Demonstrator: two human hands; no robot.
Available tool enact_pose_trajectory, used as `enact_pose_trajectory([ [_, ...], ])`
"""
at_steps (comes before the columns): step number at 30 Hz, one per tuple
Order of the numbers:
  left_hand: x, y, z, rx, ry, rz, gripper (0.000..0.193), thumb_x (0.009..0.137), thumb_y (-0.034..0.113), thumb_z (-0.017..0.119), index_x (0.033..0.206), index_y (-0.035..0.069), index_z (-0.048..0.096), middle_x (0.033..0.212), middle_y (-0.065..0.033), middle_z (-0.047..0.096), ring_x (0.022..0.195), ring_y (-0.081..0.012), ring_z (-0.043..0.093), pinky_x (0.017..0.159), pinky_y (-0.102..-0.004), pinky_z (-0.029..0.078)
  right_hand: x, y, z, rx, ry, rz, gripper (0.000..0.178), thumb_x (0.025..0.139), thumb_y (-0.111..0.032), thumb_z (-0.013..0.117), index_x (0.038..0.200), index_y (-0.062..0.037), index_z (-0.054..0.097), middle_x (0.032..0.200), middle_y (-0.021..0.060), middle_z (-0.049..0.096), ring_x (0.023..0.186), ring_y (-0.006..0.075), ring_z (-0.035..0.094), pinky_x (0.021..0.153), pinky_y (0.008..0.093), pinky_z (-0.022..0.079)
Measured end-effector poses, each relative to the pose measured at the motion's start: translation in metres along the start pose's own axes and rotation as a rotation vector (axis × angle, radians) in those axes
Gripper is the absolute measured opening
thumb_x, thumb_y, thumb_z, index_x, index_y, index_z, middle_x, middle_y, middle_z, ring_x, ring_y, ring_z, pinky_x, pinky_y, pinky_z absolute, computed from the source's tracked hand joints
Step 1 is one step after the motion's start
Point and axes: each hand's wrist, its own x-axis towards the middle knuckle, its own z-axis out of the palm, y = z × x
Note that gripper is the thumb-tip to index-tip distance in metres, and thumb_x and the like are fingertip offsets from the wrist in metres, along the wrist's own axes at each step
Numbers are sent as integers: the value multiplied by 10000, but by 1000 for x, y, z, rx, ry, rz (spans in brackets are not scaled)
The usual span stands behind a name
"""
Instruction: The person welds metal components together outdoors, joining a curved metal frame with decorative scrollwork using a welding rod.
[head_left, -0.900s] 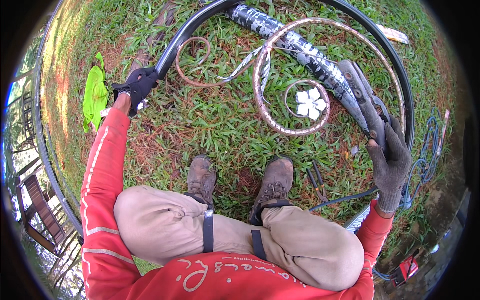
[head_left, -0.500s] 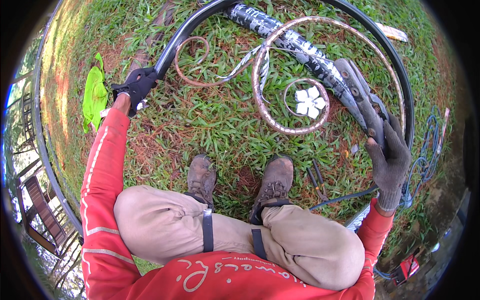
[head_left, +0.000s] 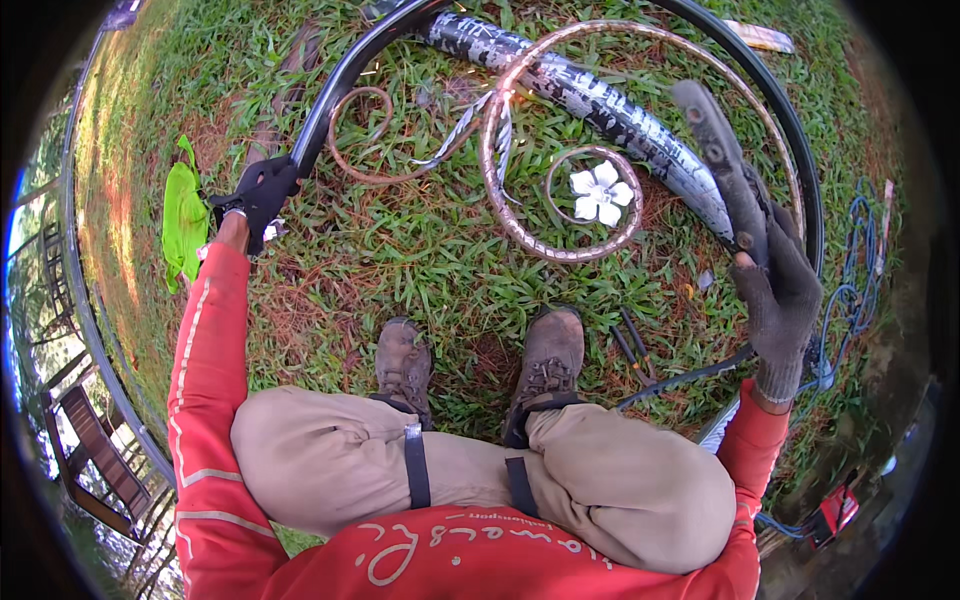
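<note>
My left hand, in a black glove, is closed around the end of a curved black metal tube. In a grey knit glove, my right hand grips a worn dark bar-like tool with round rivet-like spots, raised near the tube's other side; its exact kind is unclear. Inside the tube's arc lies a brownish metal scroll with a white flower ornament in its curl. A black-and-silver tapering pole runs beneath the scroll. Small orange glints show near the scroll's top bend.
Pliers lie on the grass right of my boots. A blue rope or cable is coiled at the right, above a red-and-black device. A bright green cloth lies left of my left hand.
The dark tool in my right hand has turned and now shows narrower. Orange glints have appeared around the upper tube and scroll. Both hands keep their grip, and the view has shifted slightly.
</note>
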Motion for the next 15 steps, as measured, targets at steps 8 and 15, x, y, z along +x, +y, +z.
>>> enact_pose_trajectory([
  [8, -6, 22, 2, 39, 33, -109, 335, 1067, 308, 661, 1294, 94, 784, 930, 19, 734, 794, -86, 634, 720, -275, 507, -11, 5, 4, 399, 147, 430, 524, 1002, -139, 802, 1488, 14, 678, 992, 33, 740, 749, 65, 631, 626, 233, 492],
  [15, -3, 46, -29, 596, -96, 121, 376, 1031, 249, 629, 1307, 32, 764, 905, -117, 775, 813, -248, 694, 788, -412, 544, -2, 32, 15, 462, 143, 409, 510, 985, -142, 814, 1458, 9, 698, 855, -10, 709, 653, 50, 586, 583, 227, 448],
])
